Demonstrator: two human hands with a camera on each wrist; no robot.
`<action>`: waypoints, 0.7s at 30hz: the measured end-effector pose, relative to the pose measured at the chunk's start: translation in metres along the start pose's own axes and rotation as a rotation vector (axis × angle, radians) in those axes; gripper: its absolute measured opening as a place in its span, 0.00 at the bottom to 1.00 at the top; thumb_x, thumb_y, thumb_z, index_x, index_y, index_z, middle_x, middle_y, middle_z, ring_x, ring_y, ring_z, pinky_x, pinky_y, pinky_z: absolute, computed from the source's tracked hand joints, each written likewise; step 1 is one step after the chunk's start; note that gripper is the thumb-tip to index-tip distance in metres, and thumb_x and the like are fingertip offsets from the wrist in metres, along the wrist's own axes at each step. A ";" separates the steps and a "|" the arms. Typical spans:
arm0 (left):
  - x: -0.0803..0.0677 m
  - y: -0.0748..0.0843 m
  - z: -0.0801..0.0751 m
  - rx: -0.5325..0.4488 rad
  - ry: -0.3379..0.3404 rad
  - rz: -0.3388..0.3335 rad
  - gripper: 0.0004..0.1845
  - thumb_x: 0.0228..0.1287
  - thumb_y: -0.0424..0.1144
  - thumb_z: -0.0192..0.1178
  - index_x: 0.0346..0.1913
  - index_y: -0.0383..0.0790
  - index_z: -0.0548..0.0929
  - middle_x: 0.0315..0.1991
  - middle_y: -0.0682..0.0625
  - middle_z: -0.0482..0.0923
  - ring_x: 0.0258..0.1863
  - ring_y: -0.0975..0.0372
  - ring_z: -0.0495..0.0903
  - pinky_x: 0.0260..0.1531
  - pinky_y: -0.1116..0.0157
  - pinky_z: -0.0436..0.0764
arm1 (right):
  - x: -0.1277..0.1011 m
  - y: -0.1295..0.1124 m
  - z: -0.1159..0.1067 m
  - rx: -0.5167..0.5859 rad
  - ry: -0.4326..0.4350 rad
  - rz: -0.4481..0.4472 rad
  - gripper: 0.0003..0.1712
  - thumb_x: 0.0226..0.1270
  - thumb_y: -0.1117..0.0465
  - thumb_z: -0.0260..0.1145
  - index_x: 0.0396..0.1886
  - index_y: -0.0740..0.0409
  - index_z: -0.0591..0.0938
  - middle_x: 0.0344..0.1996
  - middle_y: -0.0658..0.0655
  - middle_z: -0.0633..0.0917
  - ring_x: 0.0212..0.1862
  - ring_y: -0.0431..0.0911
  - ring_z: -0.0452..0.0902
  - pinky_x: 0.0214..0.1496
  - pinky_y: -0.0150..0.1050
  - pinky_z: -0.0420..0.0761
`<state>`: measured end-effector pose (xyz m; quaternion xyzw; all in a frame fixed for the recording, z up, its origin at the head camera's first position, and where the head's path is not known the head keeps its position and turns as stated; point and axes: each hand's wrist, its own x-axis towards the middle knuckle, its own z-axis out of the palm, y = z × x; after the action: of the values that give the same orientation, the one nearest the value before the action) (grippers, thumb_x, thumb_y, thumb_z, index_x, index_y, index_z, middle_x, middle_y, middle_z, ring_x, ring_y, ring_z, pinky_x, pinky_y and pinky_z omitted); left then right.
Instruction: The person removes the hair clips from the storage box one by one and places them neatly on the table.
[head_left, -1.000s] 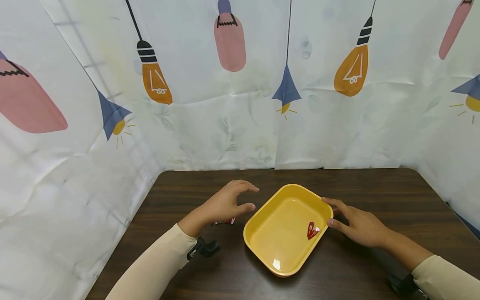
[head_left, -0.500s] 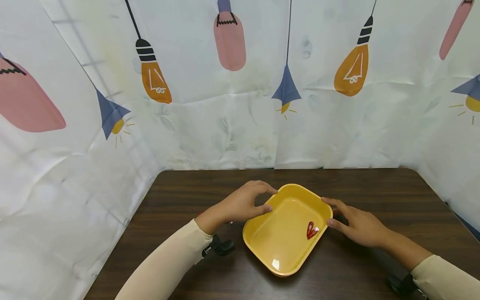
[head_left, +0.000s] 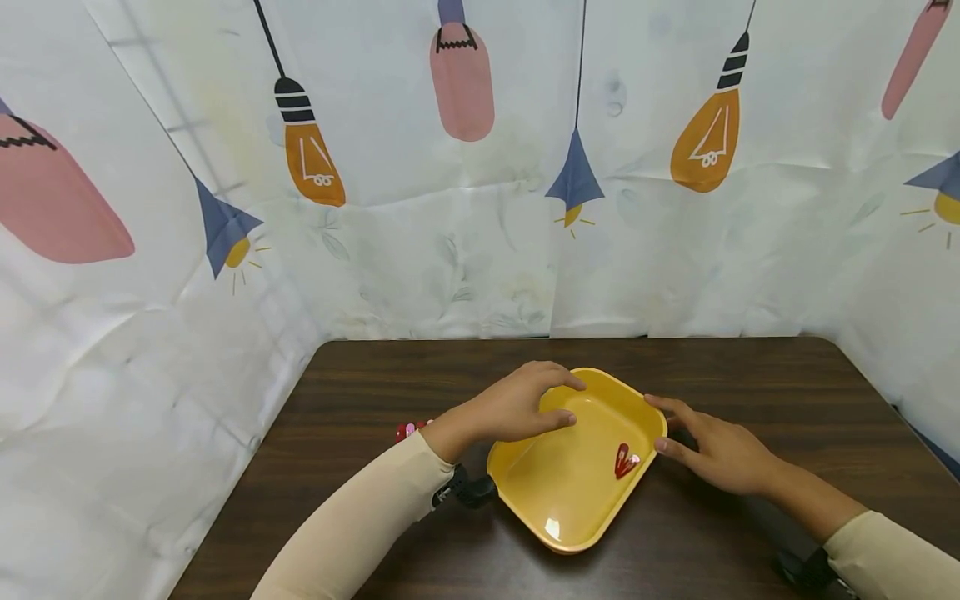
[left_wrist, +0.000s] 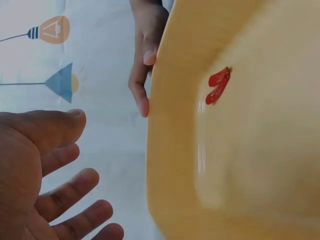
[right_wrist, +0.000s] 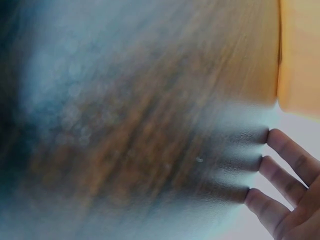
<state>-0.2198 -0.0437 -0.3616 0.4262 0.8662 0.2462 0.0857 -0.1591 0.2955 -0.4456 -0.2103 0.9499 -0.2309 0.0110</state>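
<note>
A yellow tray (head_left: pixel 558 492) stands at an angle on the table. Two red snap hair clips (head_left: pixel 625 461) lie inside it near the right wall; the left wrist view shows the same red clips (left_wrist: pixel 218 86). My left hand (head_left: pixel 525 404) hovers over the tray's left part, fingers spread and holding nothing. At the right rim, my right hand (head_left: pixel 716 450) touches the tray from outside with its thumb and a fingertip. Its other fingertips (right_wrist: pixel 272 135) rest on the tabletop in the right wrist view. More red and pink clips (head_left: pixel 408 430) lie left of the tray, partly hidden by my left forearm.
The dark wood table (head_left: pixel 787 392) reaches back to a white curtain (head_left: pixel 465 250) printed with lamps and bulbs. This curtain also hangs at the left and right sides. A black wrist camera (head_left: pixel 472 490) on my left wrist is close to the tray's left rim.
My left hand has moved right, from beside the tray to over its left part. More of the clips on the table now show behind the forearm. Right hand and tray stay put.
</note>
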 end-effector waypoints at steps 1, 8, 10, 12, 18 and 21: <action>0.002 0.001 0.001 0.002 -0.001 0.006 0.24 0.74 0.51 0.63 0.68 0.50 0.79 0.68 0.53 0.73 0.71 0.59 0.66 0.70 0.58 0.66 | 0.000 0.000 0.000 0.001 0.000 0.000 0.37 0.77 0.42 0.61 0.80 0.35 0.59 0.57 0.59 0.84 0.49 0.60 0.84 0.31 0.51 0.82; 0.015 0.007 0.007 -0.006 -0.015 0.021 0.24 0.74 0.51 0.62 0.68 0.49 0.79 0.67 0.54 0.74 0.69 0.60 0.68 0.69 0.61 0.66 | 0.000 0.001 0.001 -0.007 0.000 0.003 0.36 0.77 0.41 0.61 0.80 0.34 0.60 0.57 0.59 0.85 0.50 0.61 0.84 0.33 0.56 0.82; 0.019 0.007 0.011 -0.013 -0.020 0.023 0.23 0.74 0.51 0.62 0.68 0.49 0.79 0.67 0.54 0.74 0.69 0.61 0.68 0.69 0.61 0.66 | 0.000 0.001 0.001 -0.007 0.001 0.008 0.36 0.77 0.41 0.60 0.80 0.34 0.60 0.57 0.58 0.85 0.50 0.61 0.84 0.34 0.56 0.82; 0.022 0.007 0.014 -0.015 -0.025 0.024 0.23 0.74 0.50 0.62 0.68 0.48 0.79 0.67 0.54 0.74 0.70 0.61 0.68 0.70 0.61 0.65 | 0.000 0.001 0.000 -0.008 0.000 0.006 0.36 0.77 0.41 0.60 0.80 0.34 0.59 0.57 0.59 0.85 0.50 0.62 0.84 0.34 0.57 0.82; 0.033 0.006 0.025 -0.029 -0.046 0.039 0.23 0.74 0.49 0.63 0.67 0.47 0.80 0.67 0.54 0.74 0.69 0.63 0.69 0.70 0.64 0.64 | 0.000 0.001 0.001 -0.010 0.000 0.012 0.36 0.77 0.41 0.60 0.80 0.33 0.60 0.57 0.59 0.85 0.50 0.62 0.84 0.34 0.58 0.82; 0.039 0.005 0.030 -0.038 -0.056 0.051 0.23 0.73 0.48 0.64 0.66 0.44 0.81 0.66 0.54 0.75 0.67 0.64 0.70 0.68 0.67 0.65 | 0.000 0.003 0.002 -0.012 -0.001 0.009 0.36 0.77 0.41 0.60 0.80 0.33 0.59 0.57 0.59 0.85 0.51 0.62 0.83 0.35 0.59 0.82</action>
<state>-0.2296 0.0000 -0.3826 0.4531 0.8475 0.2529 0.1116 -0.1596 0.2970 -0.4482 -0.2061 0.9523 -0.2249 0.0113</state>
